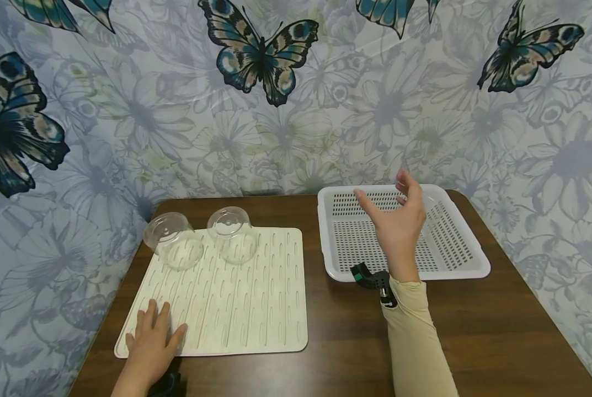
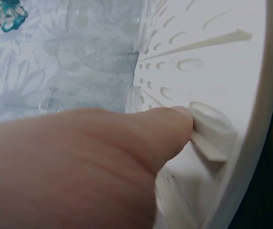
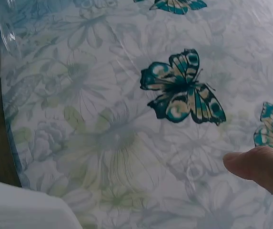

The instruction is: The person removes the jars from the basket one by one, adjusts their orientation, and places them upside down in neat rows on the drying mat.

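Note:
Two clear glass cups stand upside down at the back of a cream ridged drying mat (image 1: 256,331): a left cup (image 1: 174,240) and a right cup (image 1: 233,234). My left hand (image 1: 152,339) lies with spread fingers on the mat's front left corner. In the left wrist view its thumb (image 2: 169,126) touches the ridged surface. Above a white perforated basket (image 1: 454,270), my right hand (image 1: 400,226) is raised, thumb and fingers apart. Nothing shows between them. A faint clear edge appears just right of that hand; what it belongs to I cannot tell.
Mat and basket rest on a brown wooden table (image 1: 345,342), the basket to the right. A butterfly-patterned cloth (image 1: 276,149) hangs behind the table's back edge. A black wrist mount (image 1: 372,278) sticks out left of the right wrist.

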The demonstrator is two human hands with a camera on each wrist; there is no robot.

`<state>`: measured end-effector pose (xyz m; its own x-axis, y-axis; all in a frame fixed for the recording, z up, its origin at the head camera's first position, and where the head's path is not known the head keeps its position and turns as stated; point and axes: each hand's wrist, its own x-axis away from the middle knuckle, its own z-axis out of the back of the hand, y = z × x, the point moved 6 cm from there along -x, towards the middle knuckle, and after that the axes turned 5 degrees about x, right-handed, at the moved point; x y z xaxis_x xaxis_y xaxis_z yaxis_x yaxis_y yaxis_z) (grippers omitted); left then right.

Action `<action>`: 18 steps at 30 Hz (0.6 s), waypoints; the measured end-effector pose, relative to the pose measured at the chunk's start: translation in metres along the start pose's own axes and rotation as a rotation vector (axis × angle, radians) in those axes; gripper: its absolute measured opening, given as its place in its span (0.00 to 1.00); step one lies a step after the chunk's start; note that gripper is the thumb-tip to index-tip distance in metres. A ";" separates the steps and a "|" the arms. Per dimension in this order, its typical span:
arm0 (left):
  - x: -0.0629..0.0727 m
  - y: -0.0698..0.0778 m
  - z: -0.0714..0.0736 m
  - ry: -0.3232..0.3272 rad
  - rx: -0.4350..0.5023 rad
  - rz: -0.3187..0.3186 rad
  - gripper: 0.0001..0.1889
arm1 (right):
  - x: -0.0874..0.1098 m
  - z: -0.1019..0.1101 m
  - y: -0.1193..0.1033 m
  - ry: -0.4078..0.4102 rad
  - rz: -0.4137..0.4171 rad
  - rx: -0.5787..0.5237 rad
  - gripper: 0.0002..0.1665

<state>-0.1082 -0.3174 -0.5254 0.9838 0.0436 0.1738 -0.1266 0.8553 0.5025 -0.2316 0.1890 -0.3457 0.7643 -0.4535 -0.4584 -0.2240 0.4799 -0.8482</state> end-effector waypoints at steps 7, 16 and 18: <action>0.000 -0.002 0.000 0.000 0.003 0.005 0.44 | -0.012 0.025 0.030 0.081 -0.101 0.073 0.56; -0.001 -0.002 0.000 0.001 0.004 0.009 0.44 | -0.022 0.043 0.070 0.087 -0.290 0.136 0.61; -0.001 -0.002 -0.001 -0.003 0.004 0.017 0.44 | -0.025 0.044 0.078 0.073 -0.323 0.149 0.62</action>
<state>-0.1086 -0.3191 -0.5276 0.9811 0.0565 0.1851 -0.1439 0.8525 0.5025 -0.2412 0.2710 -0.3887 0.7350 -0.6494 -0.1950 0.1168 0.4045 -0.9070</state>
